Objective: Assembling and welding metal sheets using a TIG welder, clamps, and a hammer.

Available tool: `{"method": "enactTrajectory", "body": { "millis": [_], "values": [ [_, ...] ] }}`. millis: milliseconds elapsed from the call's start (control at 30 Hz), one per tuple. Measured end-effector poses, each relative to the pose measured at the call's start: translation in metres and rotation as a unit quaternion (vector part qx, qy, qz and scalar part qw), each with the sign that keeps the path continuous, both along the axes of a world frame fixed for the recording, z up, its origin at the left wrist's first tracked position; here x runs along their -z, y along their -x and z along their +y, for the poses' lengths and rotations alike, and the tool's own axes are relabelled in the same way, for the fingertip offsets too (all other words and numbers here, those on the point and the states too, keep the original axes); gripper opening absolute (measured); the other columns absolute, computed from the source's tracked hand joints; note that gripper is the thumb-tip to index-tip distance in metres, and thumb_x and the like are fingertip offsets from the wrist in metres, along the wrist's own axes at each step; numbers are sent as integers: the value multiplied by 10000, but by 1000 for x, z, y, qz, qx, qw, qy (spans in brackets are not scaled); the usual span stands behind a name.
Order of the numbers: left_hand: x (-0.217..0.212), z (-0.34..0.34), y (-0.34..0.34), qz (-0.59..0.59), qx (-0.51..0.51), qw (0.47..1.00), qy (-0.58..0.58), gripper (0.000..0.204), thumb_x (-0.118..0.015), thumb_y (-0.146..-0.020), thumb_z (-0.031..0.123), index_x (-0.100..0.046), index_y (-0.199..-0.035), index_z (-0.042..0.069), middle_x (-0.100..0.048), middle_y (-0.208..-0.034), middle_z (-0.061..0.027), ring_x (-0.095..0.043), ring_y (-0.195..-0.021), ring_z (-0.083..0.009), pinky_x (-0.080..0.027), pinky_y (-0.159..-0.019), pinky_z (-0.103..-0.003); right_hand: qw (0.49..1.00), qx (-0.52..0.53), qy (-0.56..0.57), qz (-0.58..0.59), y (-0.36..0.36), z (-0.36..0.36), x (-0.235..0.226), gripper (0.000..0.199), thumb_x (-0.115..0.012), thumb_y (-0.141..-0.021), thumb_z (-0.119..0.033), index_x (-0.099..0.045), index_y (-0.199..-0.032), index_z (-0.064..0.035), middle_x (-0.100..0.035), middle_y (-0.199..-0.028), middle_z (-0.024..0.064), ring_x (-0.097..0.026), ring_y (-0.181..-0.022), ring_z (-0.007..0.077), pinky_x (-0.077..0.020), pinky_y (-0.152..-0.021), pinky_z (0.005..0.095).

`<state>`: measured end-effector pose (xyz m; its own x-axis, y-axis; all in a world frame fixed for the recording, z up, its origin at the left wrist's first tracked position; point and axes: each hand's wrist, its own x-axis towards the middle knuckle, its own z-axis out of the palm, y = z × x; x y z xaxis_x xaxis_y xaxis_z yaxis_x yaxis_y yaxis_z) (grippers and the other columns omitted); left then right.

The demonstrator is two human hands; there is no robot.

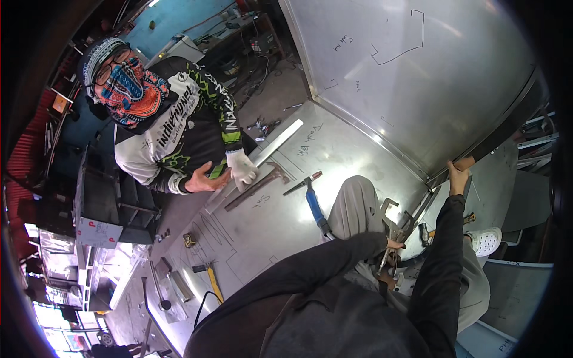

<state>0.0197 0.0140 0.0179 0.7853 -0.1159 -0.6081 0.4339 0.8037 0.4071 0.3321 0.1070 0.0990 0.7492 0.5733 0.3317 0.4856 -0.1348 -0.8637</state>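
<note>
Head view: L hand [395, 244], half hidden by its cuff, sits right at a locking C-clamp [391, 228]; how far open or how firm its hold, can't tell. Clamp's long axis runs roughly fwd from the body, C-end beyond the hand. R hand [458, 179], farther fwd & right, has fingers curled round a brown block [465, 162] by the upright sheet-metal panel [406, 89]; L is nearer the clamp. Hammer [424, 234] just right of clamp. Blue-handled welding torch [314, 209] lies left, on the metal surface [271, 224]; beyond, co-worker's gloved hand [242, 170].
</note>
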Motion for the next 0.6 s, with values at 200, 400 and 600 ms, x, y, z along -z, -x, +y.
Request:
{"method": "enactTrajectory", "body": {
  "millis": [200, 400, 600],
  "values": [
    [14, 3, -10, 97, 40, 994, -43, 311, -650, -844, 372, -624, -961, 85, -675, -832, -85, -647, -641, -208, -528, -559, -351, 999, 6, 5, 41, 8, 5, -5, 332, -729, -721, -193, -569, -925, 14, -621, -839, 70, -592, -777, 172, -465, -726, 303],
    [15, 4, -6, 60, 21, 997, 49, 238, -625, -867, 270, -620, -938, 43, -677, -791, -120, -661, -645, -240, -545, -551, -328, 995, 32, -14, 93, 17, 9, -14, 422, -713, -725, -173, -565, -1065, 29, -631, -985, 97, -594, -883, 191, -446, -786, 309],
    [14, 3, -11, 56, 55, 996, 34, 305, -601, -869, 260, -564, -1048, 17, -668, -904, -186, -672, -733, -292, -550, -563, -354, 996, 24, -16, 83, 24, 3, -25, 340, -718, -706, -157, -585, -976, 1, -629, -911, 72, -593, -830, 179, -450, -758, 306]
  ]
}}
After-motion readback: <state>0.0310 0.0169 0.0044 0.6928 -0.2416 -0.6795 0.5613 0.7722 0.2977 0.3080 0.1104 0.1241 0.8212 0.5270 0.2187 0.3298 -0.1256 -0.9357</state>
